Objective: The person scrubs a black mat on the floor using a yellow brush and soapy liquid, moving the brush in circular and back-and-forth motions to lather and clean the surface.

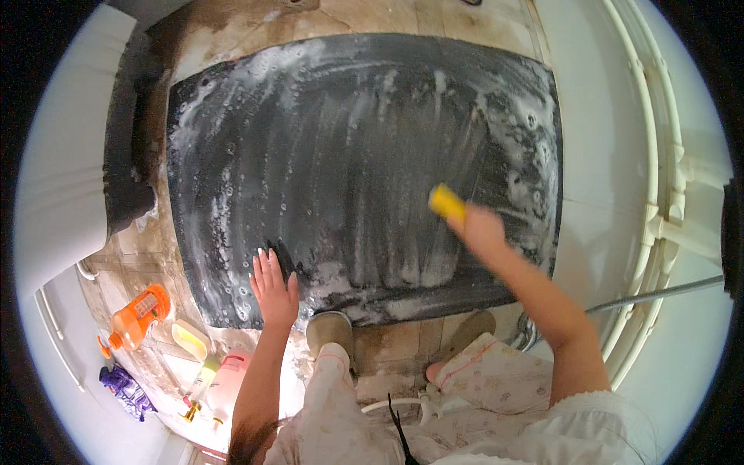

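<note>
A dark, flat rubber-like mat lies on the tiled floor in front of me, wet and streaked with white suds. My right hand grips a yellow scrubbing tool over the right half of the mat. Blur hides whether this is a brush or a sponge, and whether it touches the surface. Near the mat's lower left edge, my left hand rests palm down with nothing in it, its thumb held away from the fingers. Thick foam gathers along the mat's right side and upper left corner.
An orange pump bottle, a soap dish holding something yellow, a pink bottle and a purple packet lie at lower left. White pipes line the right wall, crossed by a grey hose. My slipper meets the near edge.
</note>
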A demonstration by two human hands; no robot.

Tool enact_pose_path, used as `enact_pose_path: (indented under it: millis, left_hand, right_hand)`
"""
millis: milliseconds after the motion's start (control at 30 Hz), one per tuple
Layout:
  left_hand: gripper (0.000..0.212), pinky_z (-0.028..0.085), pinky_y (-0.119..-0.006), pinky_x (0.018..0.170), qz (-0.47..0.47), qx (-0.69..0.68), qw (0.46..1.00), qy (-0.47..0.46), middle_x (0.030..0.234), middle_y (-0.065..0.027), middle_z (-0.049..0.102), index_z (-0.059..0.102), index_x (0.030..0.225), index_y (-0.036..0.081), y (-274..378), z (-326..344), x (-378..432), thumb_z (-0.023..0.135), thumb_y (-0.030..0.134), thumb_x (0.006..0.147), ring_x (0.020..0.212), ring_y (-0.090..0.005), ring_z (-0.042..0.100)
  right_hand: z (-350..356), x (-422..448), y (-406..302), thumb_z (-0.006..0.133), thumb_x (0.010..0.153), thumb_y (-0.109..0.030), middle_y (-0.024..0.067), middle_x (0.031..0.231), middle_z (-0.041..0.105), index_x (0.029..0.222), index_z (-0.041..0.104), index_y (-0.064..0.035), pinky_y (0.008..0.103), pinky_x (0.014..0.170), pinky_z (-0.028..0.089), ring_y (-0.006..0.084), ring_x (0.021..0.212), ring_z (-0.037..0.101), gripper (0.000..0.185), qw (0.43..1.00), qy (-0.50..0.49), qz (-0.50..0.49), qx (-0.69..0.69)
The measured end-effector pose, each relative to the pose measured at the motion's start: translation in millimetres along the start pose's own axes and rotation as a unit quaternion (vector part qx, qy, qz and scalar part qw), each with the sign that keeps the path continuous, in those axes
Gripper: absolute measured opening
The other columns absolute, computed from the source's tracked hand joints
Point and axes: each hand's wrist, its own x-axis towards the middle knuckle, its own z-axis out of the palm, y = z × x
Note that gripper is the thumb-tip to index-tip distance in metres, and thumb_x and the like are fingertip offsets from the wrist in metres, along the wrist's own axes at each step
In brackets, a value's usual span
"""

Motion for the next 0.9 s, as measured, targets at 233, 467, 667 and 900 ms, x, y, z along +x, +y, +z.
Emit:
enact_pose_path:
  millis: [233, 467, 667, 900]
  left_hand:
    - [0.060, 0.016, -0.048, 0.096, -0.062, -0.029, 0.997, 0.036, 0.133, -0.0160, 0.018, 0.017, 0.129, 0.004, 4.9, 12.5, 44.7, 0.042, 0.033, 0.082, 0.123, -0.0314, 0.016]
    - [0.068, 0.016, -0.054, 0.093, -0.025, 0.009, 1.000, 0.012, 0.132, -0.0223, 0.014, 0.015, 0.128, -0.002, -8.1, 23.9, 42.0, 0.041, 0.040, 0.081, 0.123, -0.0365, 0.012]
    - [0.069, 0.009, -0.054, 0.095, -0.027, -0.028, 0.999, -0.025, 0.134, -0.0218, 0.008, 0.011, 0.129, 0.000, -7.6, 17.3, 44.8, 0.039, 0.041, 0.082, 0.124, -0.0367, 0.006]
    - [0.081, 0.013, -0.054, 0.094, -0.021, -0.010, 0.998, -0.059, 0.132, -0.0245, 0.011, 0.013, 0.127, -0.003, -12.7, 9.0, 46.4, 0.042, 0.052, 0.076, 0.123, -0.0382, 0.009]
  right_hand:
    - [-38.0, 74.0, 55.4, 0.042, 0.077, -0.052, 0.0184, 0.066, 0.058, 0.080, 0.055, 0.0041, 0.0404, 0.056, 0.044, 0.0323, 0.064, 0.057, 0.057, 0.967, 0.090, 0.224, 0.078]
    - [-80.9, 181.3, -120.9, 0.032, 0.082, -0.045, 0.0182, 0.083, 0.058, 0.088, 0.057, 0.0003, 0.0405, 0.066, 0.044, 0.0314, 0.080, 0.056, 0.052, 0.968, 0.111, 0.165, 0.151]
    - [-72.2, 199.2, -282.3, 0.038, 0.078, -0.047, 0.0155, 0.089, 0.058, 0.090, 0.058, -0.0030, 0.0408, 0.072, 0.043, 0.0307, 0.086, 0.056, 0.049, 0.980, -0.003, 0.026, 0.196]
    - [-83.8, 219.3, -13.0, 0.030, 0.083, -0.047, 0.0217, 0.081, 0.058, 0.088, 0.056, 0.0015, 0.0411, 0.062, 0.043, 0.0341, 0.074, 0.057, 0.055, 0.964, 0.148, 0.193, 0.110]
